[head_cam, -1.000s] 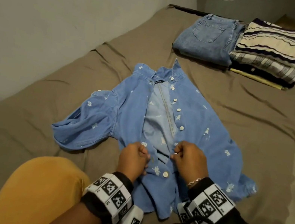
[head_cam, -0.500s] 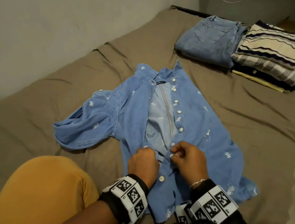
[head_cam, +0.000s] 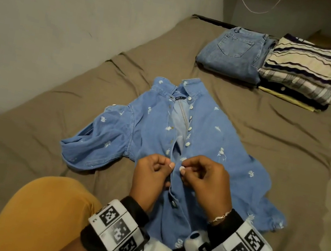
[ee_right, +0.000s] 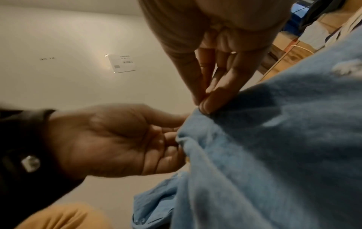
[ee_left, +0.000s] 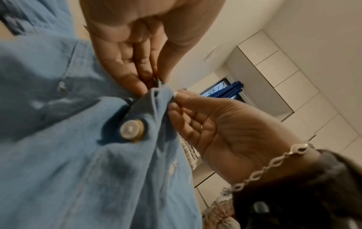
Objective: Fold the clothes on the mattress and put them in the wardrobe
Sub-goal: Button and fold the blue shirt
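Shirt [head_cam: 208, 139] placket pinched by left hand [head_cam: 151, 178], right hand [head_cam: 205, 181]; seemingly buttoning.

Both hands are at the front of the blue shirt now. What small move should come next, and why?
Probably push the white button that the right hand pinches through the edge that the left hand holds. The blue shirt lies face up on the mattress, closed at the button below the hands but open above them, so it likely needs closing before folding.
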`<state>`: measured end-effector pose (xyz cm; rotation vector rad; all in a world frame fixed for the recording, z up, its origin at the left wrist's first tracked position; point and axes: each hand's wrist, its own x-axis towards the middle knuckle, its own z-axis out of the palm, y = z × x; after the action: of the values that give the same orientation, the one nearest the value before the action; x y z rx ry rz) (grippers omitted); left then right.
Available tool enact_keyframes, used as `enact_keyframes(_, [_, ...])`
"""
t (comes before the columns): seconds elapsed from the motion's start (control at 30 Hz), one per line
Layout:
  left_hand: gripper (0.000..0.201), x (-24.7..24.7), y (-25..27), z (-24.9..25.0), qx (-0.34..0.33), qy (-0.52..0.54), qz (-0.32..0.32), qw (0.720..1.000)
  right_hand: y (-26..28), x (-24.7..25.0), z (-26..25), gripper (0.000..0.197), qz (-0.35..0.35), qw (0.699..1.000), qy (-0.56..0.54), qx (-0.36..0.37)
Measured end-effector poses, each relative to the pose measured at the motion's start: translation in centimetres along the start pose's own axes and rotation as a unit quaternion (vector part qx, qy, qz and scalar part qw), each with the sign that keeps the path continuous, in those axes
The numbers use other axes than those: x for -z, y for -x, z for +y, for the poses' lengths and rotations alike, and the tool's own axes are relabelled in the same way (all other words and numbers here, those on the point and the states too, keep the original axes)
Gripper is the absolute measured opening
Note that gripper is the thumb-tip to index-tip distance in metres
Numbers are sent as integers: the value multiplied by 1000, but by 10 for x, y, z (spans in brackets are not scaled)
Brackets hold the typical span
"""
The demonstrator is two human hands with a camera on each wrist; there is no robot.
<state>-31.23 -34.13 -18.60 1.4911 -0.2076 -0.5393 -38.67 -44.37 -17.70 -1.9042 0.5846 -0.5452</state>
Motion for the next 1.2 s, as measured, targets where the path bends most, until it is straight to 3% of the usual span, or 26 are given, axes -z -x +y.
enact_keyframes(0.13, [10,-2,6,4,8,16,4,1000,4,-4,2,13,33,991,122,51])
enact_keyframes(0.23, [14,0,8,9,-23,-1,28,999,5,1,0,18,62,941,302,139])
enact_keyframes(0.33, [18,-2,11,11,-34,-27,35,998,7,-1,-6,27,56,902,398,160])
enact_keyframes(0.43, [21,-6,14,8,-18,-43,26,999,8,-8,-5,9,69,941,298,146])
enact_keyframes(0.53, [19,-7,18,6,-6,-36,25,999,8,-12,-2,11,33,988,141,50])
enact_keyframes(0.63, [17,-6,18,5,0,-6,26,1000,7,-8,-4,19,18,999,-10,-29])
enact_keyframes(0.73, [14,-6,17,6,6,19,20,1000,7,-6,-7,24,2,989,-126,-71])
enact_keyframes(1.1, [10,-2,19,4,10,56,-27,998,7,-7,-1,28,11,996,-80,-22])
enact_keyframes(1.2, [19,-3,20,5,-2,60,-24,998,7,-6,-1,28,0,994,-105,-17])
